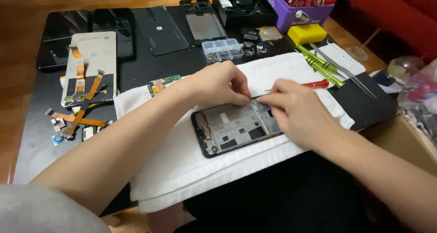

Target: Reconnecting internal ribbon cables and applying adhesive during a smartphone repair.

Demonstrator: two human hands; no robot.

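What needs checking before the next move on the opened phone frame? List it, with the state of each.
1. Black opened phone frame lies flat on the white towel: ok.
2. Left hand has its fingertips at the frame's top edge: ok.
3. Right hand rests on the frame's right end: ok.
4. What the fingers pinch: cannot tell, hidden.
5. Red-handled tool beside the right hand, on the towel: ok.
6. Clear plastic parts box stands beyond the towel, apart from both hands: ok.

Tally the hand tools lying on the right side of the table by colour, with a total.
Green-handled screwdrivers: 2
Red-handled screwdriver: 1
Metal tweezers: 1
Total: 4
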